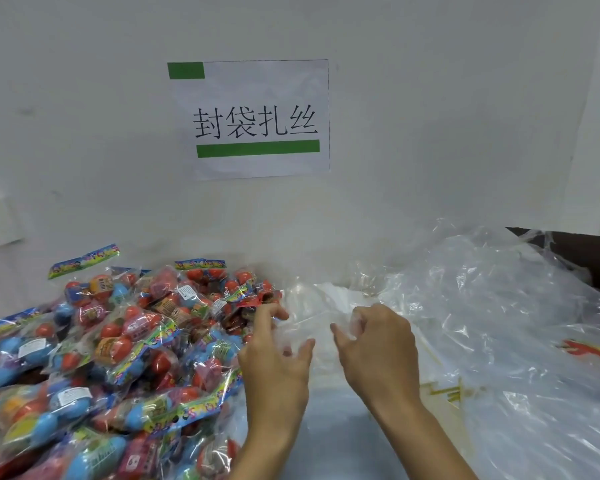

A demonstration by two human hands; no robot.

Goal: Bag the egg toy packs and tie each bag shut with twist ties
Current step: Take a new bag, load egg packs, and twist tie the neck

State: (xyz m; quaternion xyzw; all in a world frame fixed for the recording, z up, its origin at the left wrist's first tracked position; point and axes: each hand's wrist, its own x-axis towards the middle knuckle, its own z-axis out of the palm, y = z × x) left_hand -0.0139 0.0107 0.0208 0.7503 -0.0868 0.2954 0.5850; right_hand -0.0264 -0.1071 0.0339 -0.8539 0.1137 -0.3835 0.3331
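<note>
A big heap of egg toy packs (pixel 118 351), clear pouches with red, blue and orange eggs, fills the left of the table. In the middle lies a clear plastic bag (pixel 321 317). My left hand (pixel 274 362) pinches the bag's film at its left side, beside the heap. My right hand (pixel 374 344) pinches the film a short way to the right, fingers curled. Thin yellow twist ties (pixel 447 389) lie under plastic right of my right wrist.
A large pile of crumpled clear plastic bags (pixel 499 306) covers the right half of the table. A red and gold item (pixel 589 351) lies in it at the far right. A paper sign (pixel 253 119) hangs on the white wall behind.
</note>
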